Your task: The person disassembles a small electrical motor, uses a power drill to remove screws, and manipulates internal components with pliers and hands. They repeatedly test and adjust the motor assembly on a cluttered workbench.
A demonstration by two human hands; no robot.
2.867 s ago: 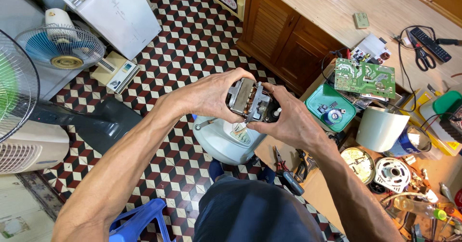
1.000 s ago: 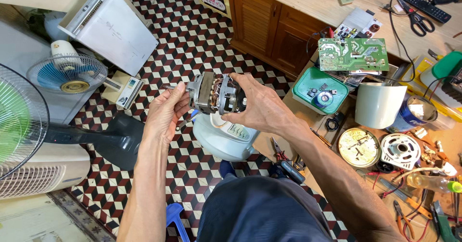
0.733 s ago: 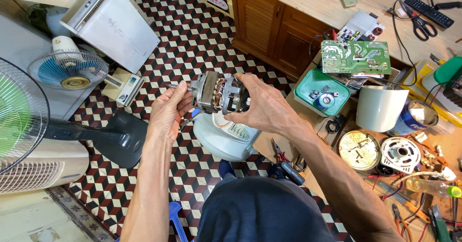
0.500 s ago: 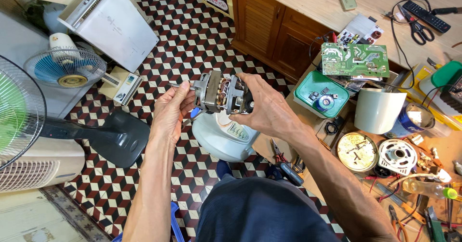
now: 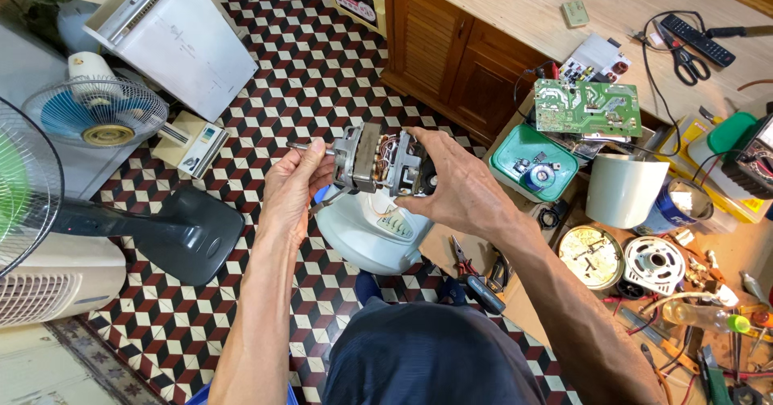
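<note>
Both of our hands are closed on the fan motor [image 5: 378, 161], which we hold up in the air at the centre of the frame. Our left hand [image 5: 291, 188] pinches the thin metal shaft [image 5: 299, 146] that sticks out of the motor's left end, fingers curled round it. Our right hand [image 5: 455, 189] wraps the right end of the motor, thumb on top and fingers underneath, so the copper windings show between the two metal end plates.

Just below the motor we see the pale blue fan housing [image 5: 370, 236] on the chequered floor [image 5: 322, 75], and to its right a pair of pliers [image 5: 463, 258] lies on the edge of the low workbench. Towards the left, the dark grey fan base [image 5: 189, 232] rests on the tiles. Right of our hand sits a green tray [image 5: 531, 163], with a white cylinder [image 5: 624, 189] beside it. Further up, a green circuit board [image 5: 588, 109] lies above the tray. At the upper left stand a small blue fan [image 5: 95, 113] and a white appliance [image 5: 173, 39]. Scissors [image 5: 684, 59] lie on the wooden counter at the upper right.
</note>
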